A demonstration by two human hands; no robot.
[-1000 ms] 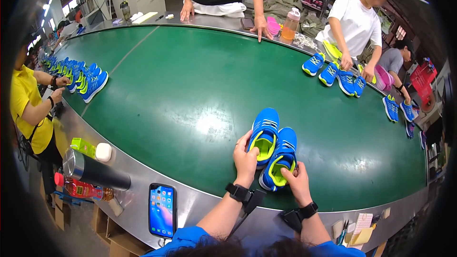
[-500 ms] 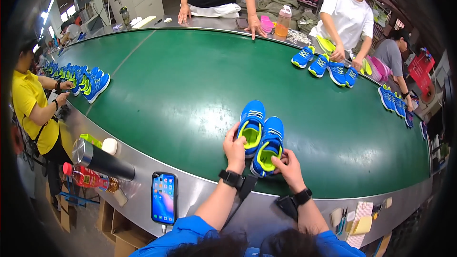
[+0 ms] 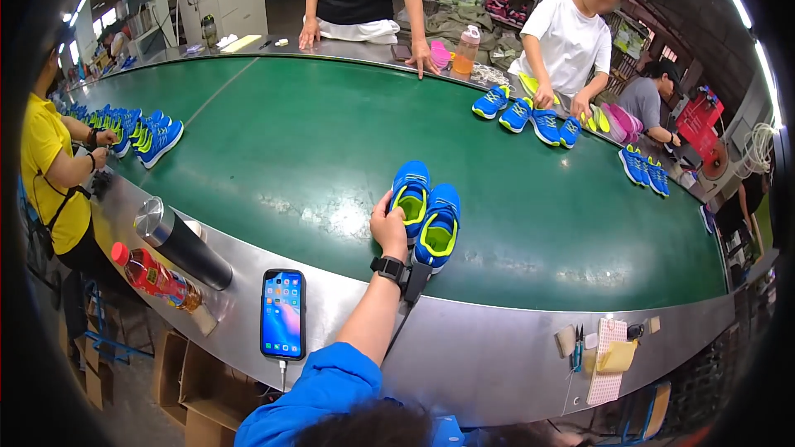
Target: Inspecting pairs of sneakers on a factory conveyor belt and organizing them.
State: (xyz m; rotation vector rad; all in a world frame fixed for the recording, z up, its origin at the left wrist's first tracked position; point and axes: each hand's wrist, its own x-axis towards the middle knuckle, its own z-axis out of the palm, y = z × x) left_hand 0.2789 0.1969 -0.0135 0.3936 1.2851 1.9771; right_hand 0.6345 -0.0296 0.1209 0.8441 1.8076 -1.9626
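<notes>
My left hand (image 3: 390,230) is closed on the collar of a blue sneaker (image 3: 411,179) with a lime-green lining. Its thumb reaches into the shoe's opening and the fingers wrap the outer side. A second matching sneaker (image 3: 441,209) sits against it on the right, slightly nearer to me. Both lie on the green belt (image 3: 315,149), toes pointing away. The black device strapped at my left wrist lies close to the second shoe's heel. My right hand is out of the picture.
Along the near metal edge are a phone (image 3: 282,314), a dark flask (image 3: 184,244), a red-capped bottle (image 3: 157,277), snips (image 3: 578,348) and a yellow pad (image 3: 617,357). Co-workers handle more blue sneakers at far right (image 3: 546,126) and left (image 3: 156,145).
My right hand has let go of the second sneaker and left the picture. My left hand keeps hold of the first. The whole view has shifted.
</notes>
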